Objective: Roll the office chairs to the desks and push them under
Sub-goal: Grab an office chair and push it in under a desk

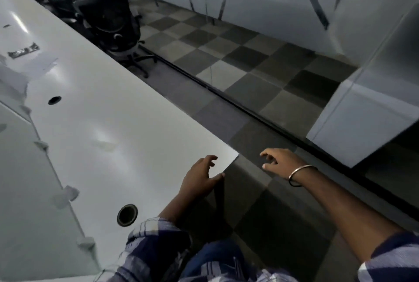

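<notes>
Both hands free: left hand (199, 175) relaxed over desk (108, 123) corner, right hand (278, 161) spread above floor. Step, likely: between chairs. Next: fetch chair (113, 23) at 11 o'clock, already beside desk.

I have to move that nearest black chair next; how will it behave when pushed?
The nearest black chair probably rolls easily: its star base seems to be on castors. The carpet tiles may drag slightly. Pushed high on its tall back, it might tilt or swivel.
</notes>
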Motion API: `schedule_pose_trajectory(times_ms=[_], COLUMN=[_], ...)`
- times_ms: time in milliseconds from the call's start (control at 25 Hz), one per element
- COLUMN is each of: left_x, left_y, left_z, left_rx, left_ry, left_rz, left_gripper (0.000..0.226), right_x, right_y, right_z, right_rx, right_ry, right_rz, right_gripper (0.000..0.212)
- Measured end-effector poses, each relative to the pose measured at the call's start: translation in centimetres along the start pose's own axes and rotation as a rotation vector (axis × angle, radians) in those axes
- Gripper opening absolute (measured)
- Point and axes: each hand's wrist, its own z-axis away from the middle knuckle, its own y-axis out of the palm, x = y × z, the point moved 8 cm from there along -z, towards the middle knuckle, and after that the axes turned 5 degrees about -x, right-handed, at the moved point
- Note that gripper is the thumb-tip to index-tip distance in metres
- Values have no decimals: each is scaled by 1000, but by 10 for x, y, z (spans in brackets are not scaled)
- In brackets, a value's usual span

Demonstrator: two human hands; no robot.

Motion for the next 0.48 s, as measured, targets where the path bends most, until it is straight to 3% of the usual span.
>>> schedule_pose_trajectory(times_ms=[480], left_x=[-4], left_y=[-19], left_z=[-209], left_rx=[-223], left_ry=[-203], left_rz=[79], left_gripper=[58], right_x=[11], right_y=[-82], right_z=[-262], right_rx=[110], right_ry=[-234], right_rz=[61], right_gripper=[37])
